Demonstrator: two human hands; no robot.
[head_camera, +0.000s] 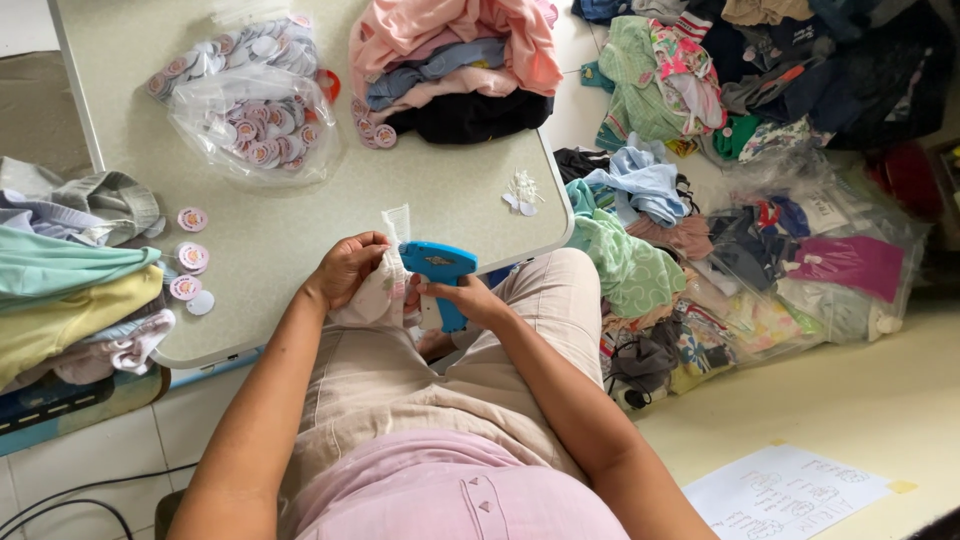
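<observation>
My right hand (470, 298) grips the blue tagging gun (438, 270), its tip against the pale garment (378, 292) that my left hand (345, 268) pinches at the near worktop (440, 190) edge. I judge much is left: clothes (455, 65) wait far.

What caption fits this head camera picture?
Right hand presses a blue tagging gun to a pale garment held by the left hand.

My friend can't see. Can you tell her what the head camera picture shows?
A seated person's right hand holds a blue tagging gun against a small pale garment gripped by the left hand. Round tags lie on the table; clothes cover the floor.
</observation>
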